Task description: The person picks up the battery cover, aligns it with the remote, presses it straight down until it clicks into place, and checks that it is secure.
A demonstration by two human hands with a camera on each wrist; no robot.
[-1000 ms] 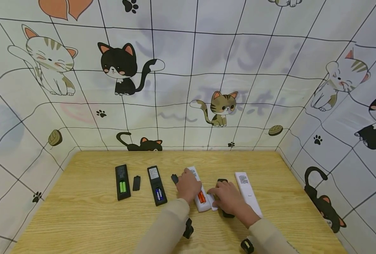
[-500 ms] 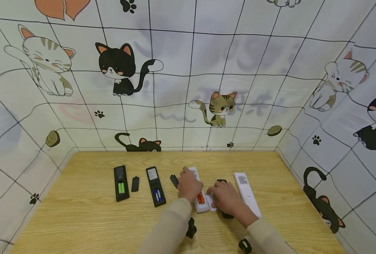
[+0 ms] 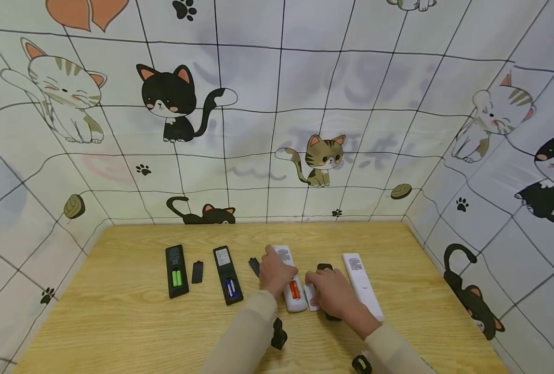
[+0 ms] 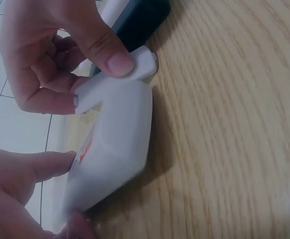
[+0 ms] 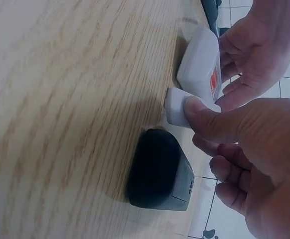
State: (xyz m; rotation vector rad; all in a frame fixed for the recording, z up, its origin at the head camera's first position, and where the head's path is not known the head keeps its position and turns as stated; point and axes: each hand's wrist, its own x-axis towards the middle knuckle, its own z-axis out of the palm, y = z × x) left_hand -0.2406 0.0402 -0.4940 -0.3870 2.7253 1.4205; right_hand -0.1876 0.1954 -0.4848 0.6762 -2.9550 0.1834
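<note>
The left-hand grip (image 3: 275, 272) holds the opened white remote (image 3: 296, 304) on the surface (image 3: 165, 332); just right of that remote, the right-hand grip (image 3: 335, 292) pinches a white cover (image 5: 178, 107); farther right lies a black device (image 5: 157, 172).

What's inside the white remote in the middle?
Orange batteries show in the open back of the white remote. The left grip covers part of it, and anything deeper inside is hidden.

High head view forward-down over table (image 3: 118, 332), close opposing wrist views, white remote (image 4: 120, 129) in both
</note>
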